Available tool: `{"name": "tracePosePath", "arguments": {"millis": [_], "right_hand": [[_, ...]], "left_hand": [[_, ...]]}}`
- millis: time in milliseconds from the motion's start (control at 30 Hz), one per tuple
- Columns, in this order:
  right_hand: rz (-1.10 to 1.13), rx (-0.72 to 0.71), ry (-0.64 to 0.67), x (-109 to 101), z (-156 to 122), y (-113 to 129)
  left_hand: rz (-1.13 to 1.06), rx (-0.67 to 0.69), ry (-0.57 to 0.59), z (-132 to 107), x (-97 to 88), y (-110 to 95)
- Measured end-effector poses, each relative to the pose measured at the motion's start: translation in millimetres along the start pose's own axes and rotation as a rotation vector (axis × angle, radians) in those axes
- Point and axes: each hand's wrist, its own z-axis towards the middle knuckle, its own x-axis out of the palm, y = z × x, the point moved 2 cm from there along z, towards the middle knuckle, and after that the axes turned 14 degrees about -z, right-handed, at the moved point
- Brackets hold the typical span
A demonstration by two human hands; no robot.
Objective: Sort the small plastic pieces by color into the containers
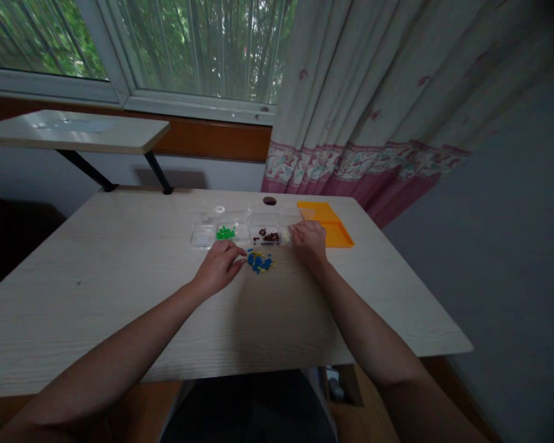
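At frame centre, the left hand (pixel 219 267) is touching the beads (pixel 260 262) on the table (pixel 120 295) with bunched fingertips. The right hand (pixel 309 241) is curling over the box (pixel 203 237) at its right end. I cannot tell whether either is pinching anything.

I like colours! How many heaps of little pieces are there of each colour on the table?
Green heap, in the clear box: 1
Dark red heap, in the same box: 1
Blue-and-yellow heap, on the table: 1
Total: 3
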Motion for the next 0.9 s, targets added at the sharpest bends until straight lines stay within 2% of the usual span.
{"name": "tracePosePath", "arguments": {"millis": [200, 467, 700, 900], "right_hand": [[0.027, 0.017, -0.053, -5, -1, 5], [0.049, 0.027, -0.051, -6, -1, 9], [0.057, -0.003, -0.07, -7, -2, 12], [0.058, 0.001, -0.055, -6, -3, 14]], "left_hand": [[0.022, -0.01, 0.018, -1, 0.5, 2], [0.05, -0.032, 0.015, 5, 4.6, -2], [0.034, -0.037, -0.012, 4, 5.0, 3], [0.044, -0.036, 0.012, 4, 4.6, 1]]}}
